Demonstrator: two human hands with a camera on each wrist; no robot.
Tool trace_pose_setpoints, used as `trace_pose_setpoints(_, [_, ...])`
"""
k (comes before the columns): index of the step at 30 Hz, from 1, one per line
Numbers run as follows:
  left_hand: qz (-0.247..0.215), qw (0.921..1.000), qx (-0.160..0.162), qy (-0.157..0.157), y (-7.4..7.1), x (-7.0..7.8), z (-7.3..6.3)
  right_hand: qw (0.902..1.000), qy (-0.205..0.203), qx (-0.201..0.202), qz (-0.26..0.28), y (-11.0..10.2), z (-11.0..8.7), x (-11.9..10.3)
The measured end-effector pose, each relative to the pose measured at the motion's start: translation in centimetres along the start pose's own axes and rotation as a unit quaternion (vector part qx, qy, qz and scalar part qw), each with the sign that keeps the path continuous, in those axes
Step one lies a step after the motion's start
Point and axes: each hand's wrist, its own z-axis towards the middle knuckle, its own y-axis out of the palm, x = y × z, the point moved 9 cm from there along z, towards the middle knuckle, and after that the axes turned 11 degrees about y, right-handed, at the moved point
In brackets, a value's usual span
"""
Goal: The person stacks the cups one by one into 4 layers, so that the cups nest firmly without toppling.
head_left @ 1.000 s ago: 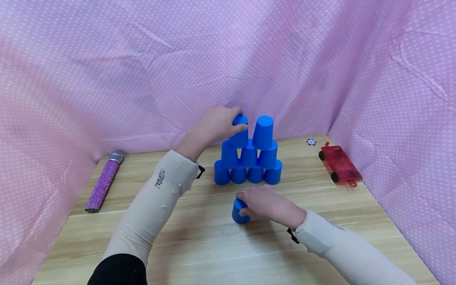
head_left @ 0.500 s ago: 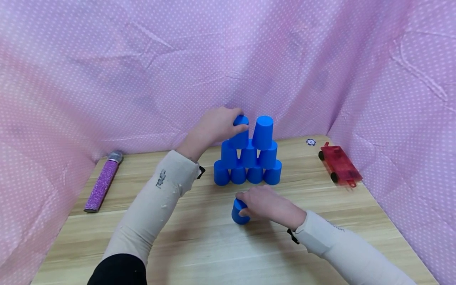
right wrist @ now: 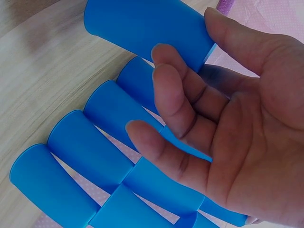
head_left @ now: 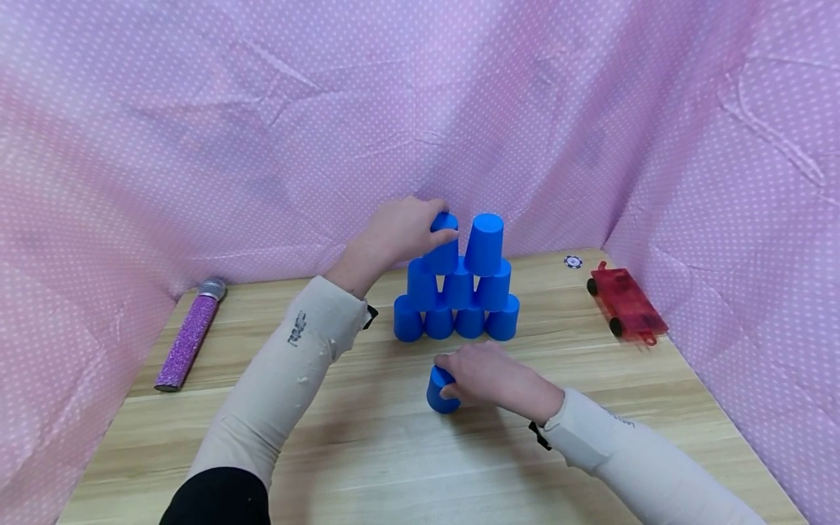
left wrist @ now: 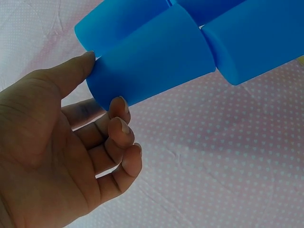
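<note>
Blue plastic cups stand upside down in a stepped stack: several in the bottom row [head_left: 469,322], three in the middle row [head_left: 459,289], two on top. My left hand [head_left: 402,232] pinches the upper-left cup [left wrist: 147,59] near its base end between thumb and fingers, its rim resting on the middle row. Beside it stands the upper-right cup [head_left: 485,244], untouched. In front of the stack, my right hand [head_left: 488,372] grips a single upside-down cup [head_left: 440,390] by its top end; in the right wrist view, the thumb and fingers of that hand meet this cup [right wrist: 147,28].
At left on the wooden table [head_left: 367,445] lies a purple glittery microphone [head_left: 190,339]. A red toy car [head_left: 626,302] and a poker chip [head_left: 573,262] are at the back right. A pink dotted cloth [head_left: 328,131] hangs around the back and sides.
Almost nothing moves. The upper-left cup, with my left hand on it, has shifted very slightly to the right since a second ago; my right hand and its cup stay put.
</note>
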Motion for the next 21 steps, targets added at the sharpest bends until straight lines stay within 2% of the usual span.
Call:
trace_pose_setpoints(5, [-0.019,0.9997,-0.001,-0.014,-0.2,-0.4,-0.3,1.0000,0.002,-0.003,-0.002,0.1,0.0,0.0])
trace_pose_setpoints(8, [-0.045,0.9986,0.011,-0.027,-0.8,-1.2,-1.0,1.0000,0.000,-0.003,0.001,0.1,0.0,0.0])
trace_pose_setpoints(12, [-0.080,0.9949,0.050,-0.034,-2.1,-3.0,-2.7,0.9999,0.002,-0.002,0.011,0.1,0.1,0.1])
trace_pose_setpoints(15, [-0.093,0.9919,0.078,-0.039,-2.2,-4.8,-4.6,0.9998,0.000,-0.002,0.019,0.0,0.1,0.2])
trace_pose_setpoints(18, [-0.102,0.9895,0.092,-0.045,-1.2,-7.0,-6.6,0.9998,-0.004,0.000,0.022,-0.1,0.1,0.2])
trace_pose_setpoints(21, [-0.122,0.9885,0.071,-0.054,1.9,-8.9,-8.4,0.9997,-0.005,0.000,0.025,0.1,0.2,0.1])
